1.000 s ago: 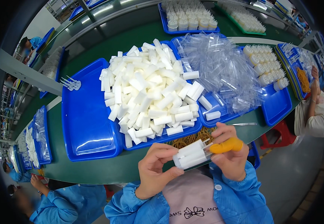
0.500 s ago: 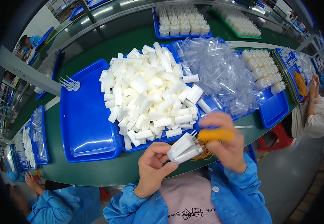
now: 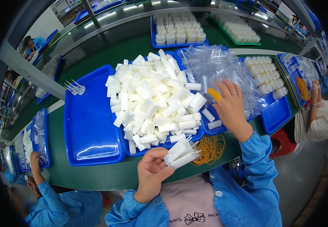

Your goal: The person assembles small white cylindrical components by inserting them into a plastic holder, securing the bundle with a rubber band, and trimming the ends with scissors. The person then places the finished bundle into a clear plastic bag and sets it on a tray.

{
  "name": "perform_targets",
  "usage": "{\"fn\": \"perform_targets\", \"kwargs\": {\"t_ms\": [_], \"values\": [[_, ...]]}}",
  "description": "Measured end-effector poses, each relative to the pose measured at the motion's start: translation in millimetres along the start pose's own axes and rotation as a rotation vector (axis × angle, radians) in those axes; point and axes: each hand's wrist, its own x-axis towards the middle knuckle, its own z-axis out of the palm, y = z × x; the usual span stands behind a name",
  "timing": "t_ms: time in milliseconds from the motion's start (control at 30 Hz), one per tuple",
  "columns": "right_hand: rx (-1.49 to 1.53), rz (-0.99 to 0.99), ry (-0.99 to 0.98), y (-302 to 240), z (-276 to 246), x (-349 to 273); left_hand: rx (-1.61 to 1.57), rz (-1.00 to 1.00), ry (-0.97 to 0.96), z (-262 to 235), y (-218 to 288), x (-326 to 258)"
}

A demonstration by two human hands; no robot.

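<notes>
My left hand (image 3: 151, 172) is closed around a small bundle of white foam cylinders (image 3: 180, 154) in clear plastic sleeves, with thin pale prongs sticking out at the upper right. Over the blue tray of clear plastic sleeves (image 3: 224, 64), my right hand (image 3: 230, 106) reaches with its palm down. An orange-yellow finger cot (image 3: 214, 94) covers one fingertip. Its thumb and that finger close on what looks like a clear sleeve (image 3: 205, 84), partly hidden by the fingers. Just below that hand, a few loose white cylinders (image 3: 211, 119) lie in the tray.
White foam cylinders (image 3: 149, 98) heap a blue tray before me. Left of it, another blue tray (image 3: 92, 125) holds one pronged piece (image 3: 75, 87). Rubber bands (image 3: 210, 149) lie near my left hand. Pronged white assemblies (image 3: 264, 73) fill a right-hand tray. Co-workers sit on both sides.
My right hand has moved from beside the bundle up and away to the clear sleeves. The left hand stays nearly in place with the bundle. The rubber bands now show more fully.
</notes>
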Motion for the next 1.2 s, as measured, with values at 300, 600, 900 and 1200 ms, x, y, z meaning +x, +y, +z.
{"fn": "perform_targets", "kwargs": {"t_ms": [300,600,900,1200], "values": [[0.064,-0.011,0.059,-6,-16,-15,-0.004,-0.011,-0.001,-1,2,-1],[1.008,0.352,0.151,-22,-57,-27,0.007,0.044,0.050,-1,-2,-2],[1.778,0.342,0.065,-63,-61,-40,0.210,0.161,-0.064,7,-2,-2],[1.748,0.222,-0.083,-72,-64,-39,0.238,0.170,-0.096,13,2,-3]]}}
